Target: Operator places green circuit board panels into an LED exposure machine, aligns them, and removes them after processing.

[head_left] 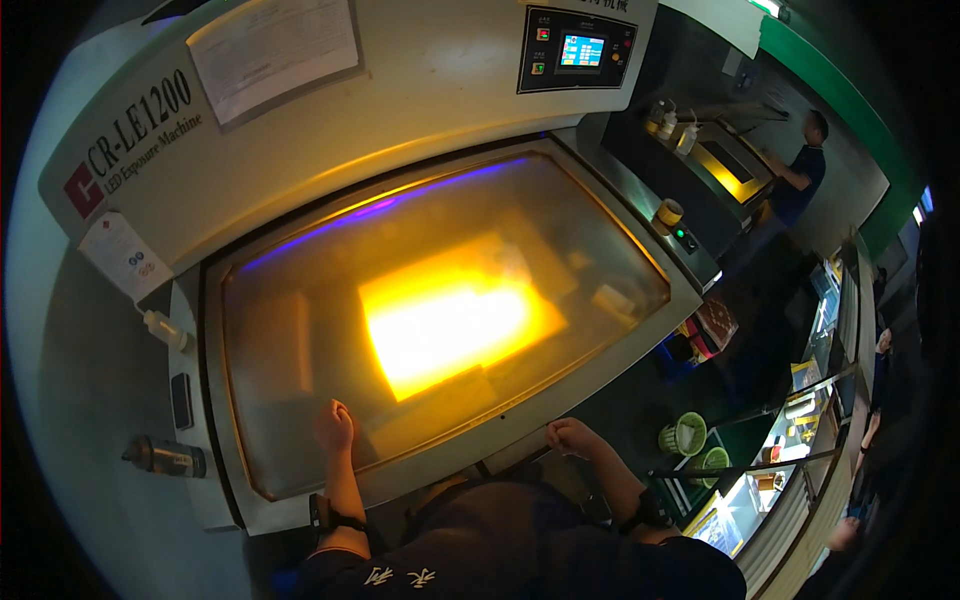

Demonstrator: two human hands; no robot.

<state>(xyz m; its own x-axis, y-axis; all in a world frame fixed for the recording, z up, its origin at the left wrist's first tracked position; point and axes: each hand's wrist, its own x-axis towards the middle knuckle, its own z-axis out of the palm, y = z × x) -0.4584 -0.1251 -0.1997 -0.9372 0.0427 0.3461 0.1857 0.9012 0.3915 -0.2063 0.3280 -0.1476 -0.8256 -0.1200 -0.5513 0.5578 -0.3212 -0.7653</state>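
Head view — left hand (337,425) over lit table (262,360), right hand (572,437) beside it.

This looks like a dim industrial workshop. A large, pale machine body (430,80) fills the far side, with a black control panel (552,52) carrying a lit screen, and a broad, translucent flat bed (270,400) glowing yellow. To the far right, a person in dark clothing (800,185) stands at a dark counter (632,165) holding white plastic squeeze bottles (688,138). Brightly lit work surfaces (725,525) and green plastic bins (683,436) line the near right.
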